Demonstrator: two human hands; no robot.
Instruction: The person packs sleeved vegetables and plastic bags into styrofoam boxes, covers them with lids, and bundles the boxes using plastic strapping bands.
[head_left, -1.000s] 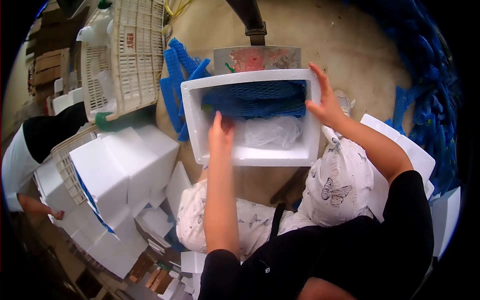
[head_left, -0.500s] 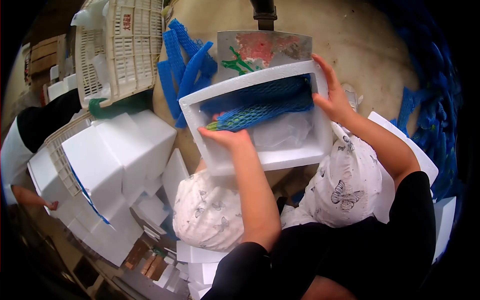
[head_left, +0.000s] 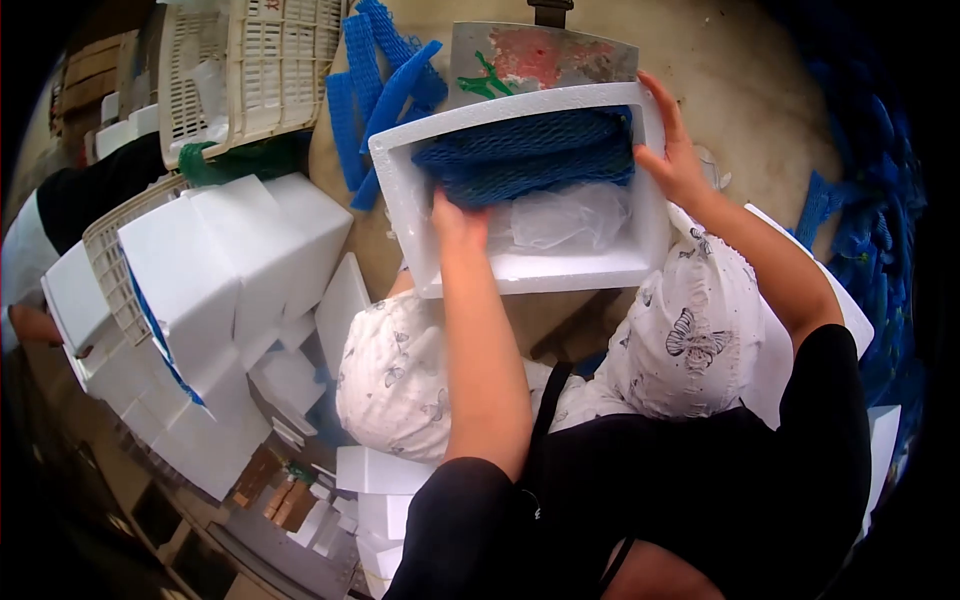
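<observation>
A white foam box (head_left: 530,282) rests tilted towards me above my knees. My right hand (head_left: 678,165) grips its right wall, thumb inside and fingers over the outer side. My left hand (head_left: 460,222) reaches into the box at the left and is closed on the near end of a blue net sleeve (head_left: 530,180), its fingertips partly hidden beneath it. Another blue net sleeve (head_left: 520,135) lies behind, along the far wall. In front of them sits a clear plastic bag (head_left: 570,218); its contents are unclear.
Several blue net sleeves (head_left: 365,100) lie on the floor beside a metal plate (head_left: 545,60). White foam boxes (head_left: 240,240) and a cream plastic crate (head_left: 285,65) stand left, near another person's arm (head_left: 35,325). Blue netting (head_left: 850,240) heaps at the right.
My left hand has lowered the near net sleeve into the box, beside the other one. The green contents at its end are now out of sight. My right hand keeps its hold.
</observation>
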